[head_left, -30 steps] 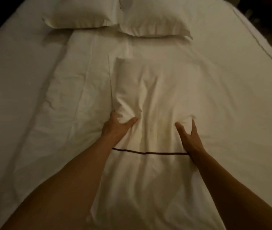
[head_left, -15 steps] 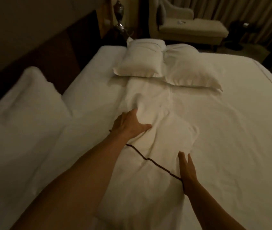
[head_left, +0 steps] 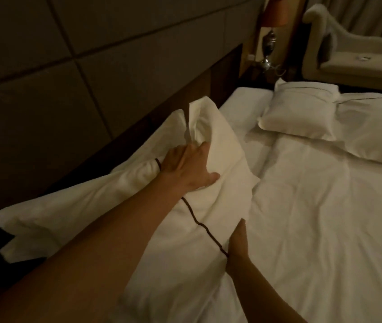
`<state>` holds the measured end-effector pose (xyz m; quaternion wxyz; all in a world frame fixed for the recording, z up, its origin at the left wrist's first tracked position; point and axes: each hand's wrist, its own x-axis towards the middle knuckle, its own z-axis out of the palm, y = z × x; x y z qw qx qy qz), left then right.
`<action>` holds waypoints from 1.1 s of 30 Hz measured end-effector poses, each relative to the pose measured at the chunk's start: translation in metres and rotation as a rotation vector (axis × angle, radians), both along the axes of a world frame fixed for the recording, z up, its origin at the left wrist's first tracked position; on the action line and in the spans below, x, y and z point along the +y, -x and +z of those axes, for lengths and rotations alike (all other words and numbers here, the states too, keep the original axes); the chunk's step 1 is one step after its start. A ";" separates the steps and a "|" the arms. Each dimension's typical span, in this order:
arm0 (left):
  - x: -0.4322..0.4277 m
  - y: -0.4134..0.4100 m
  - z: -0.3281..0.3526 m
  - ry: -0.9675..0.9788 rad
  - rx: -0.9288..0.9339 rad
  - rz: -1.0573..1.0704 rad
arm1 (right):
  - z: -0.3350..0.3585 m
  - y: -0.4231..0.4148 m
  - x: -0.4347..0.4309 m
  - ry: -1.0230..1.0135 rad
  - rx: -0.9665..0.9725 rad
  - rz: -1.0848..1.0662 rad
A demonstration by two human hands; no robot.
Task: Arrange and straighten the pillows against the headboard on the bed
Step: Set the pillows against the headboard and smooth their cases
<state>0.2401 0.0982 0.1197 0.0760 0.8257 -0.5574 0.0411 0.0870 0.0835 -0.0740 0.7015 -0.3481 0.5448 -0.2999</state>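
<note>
I've got my left hand [head_left: 188, 167] gripping the piped pillow [head_left: 208, 183], right hand [head_left: 237, 241] cupping its near edge (fingers hidden), while two pillows [head_left: 302, 113] at far right wait unplaced.

One head-worn view looked forward and down along the bed [head_left: 325, 217], close, headboard [head_left: 68, 78] at left.

White, dark-piped pillow [head_left: 218, 183] tilted, seemingly lifted, beside padded headboard [head_left: 73, 73].
</note>
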 end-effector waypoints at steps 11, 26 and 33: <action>0.105 -0.116 -0.185 -0.340 0.038 0.410 | -0.042 -0.137 0.041 -0.241 0.035 0.619; 0.050 -0.135 -0.175 -0.074 0.274 0.215 | -0.049 -0.164 -0.019 0.174 0.260 0.447; 0.116 -0.167 -0.188 -0.241 0.319 0.508 | 0.000 -0.222 -0.098 0.402 0.457 0.468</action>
